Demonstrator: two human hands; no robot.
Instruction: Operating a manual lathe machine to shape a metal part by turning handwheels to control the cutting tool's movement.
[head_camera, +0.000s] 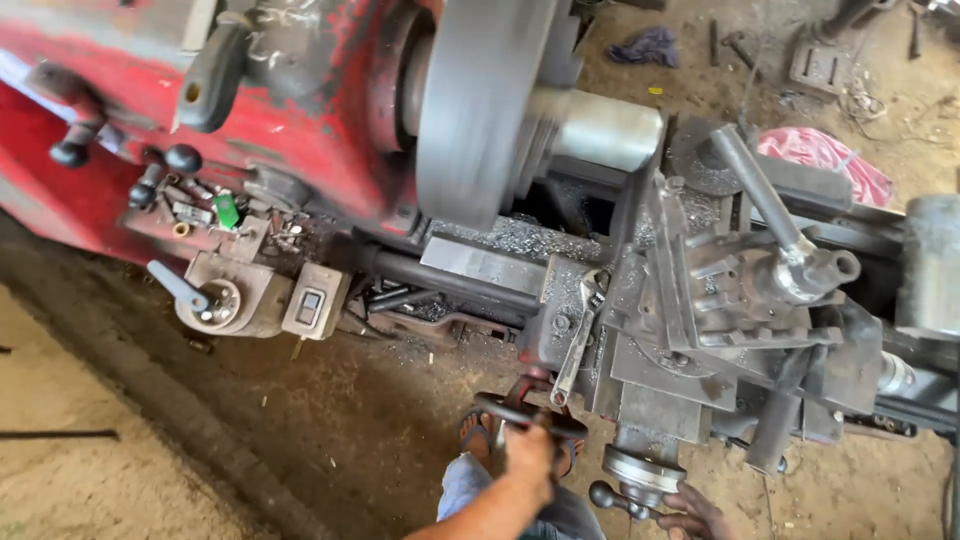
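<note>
Red lathe headstock, grey metal carriage, green tag, pink cloth, blue rag

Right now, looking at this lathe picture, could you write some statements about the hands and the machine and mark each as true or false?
1. The left hand grips the dark handwheel. True.
2. The right hand rests on the green part. False: it is at the crank handle low on the carriage.
3. An adjustable wrench lies on the carriage. True.
4. The chuck looks sharp and still. False: it is blurred, as if spinning.
5. The headstock is blue. False: it is red.
</note>
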